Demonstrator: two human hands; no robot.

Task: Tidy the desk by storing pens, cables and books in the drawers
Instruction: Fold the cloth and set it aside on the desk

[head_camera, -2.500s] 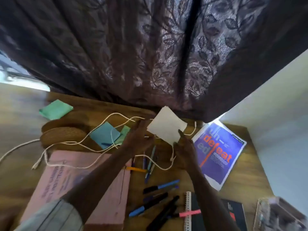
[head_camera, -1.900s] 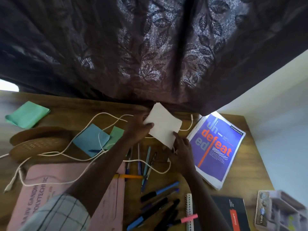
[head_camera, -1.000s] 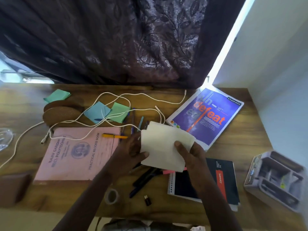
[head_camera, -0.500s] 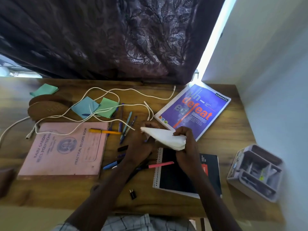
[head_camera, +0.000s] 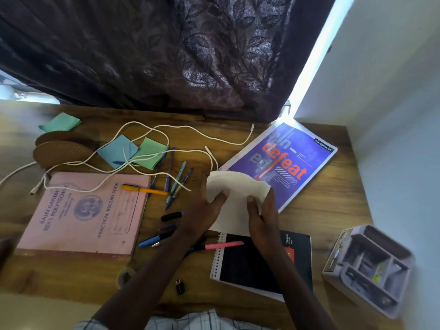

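The wooden desk ends at the white wall on the right and the dark leaf-patterned curtain at the back; bare wood remains along the front edge. The left hand and right hand both pinch a soft cream paper, which bends between the closed fingers. Pens lie scattered left of the hands, and a white cable loops behind them. The purple book reads "undefeated" and "classmate"; the pink book reads "PRACTICAL RECORD BOOK".
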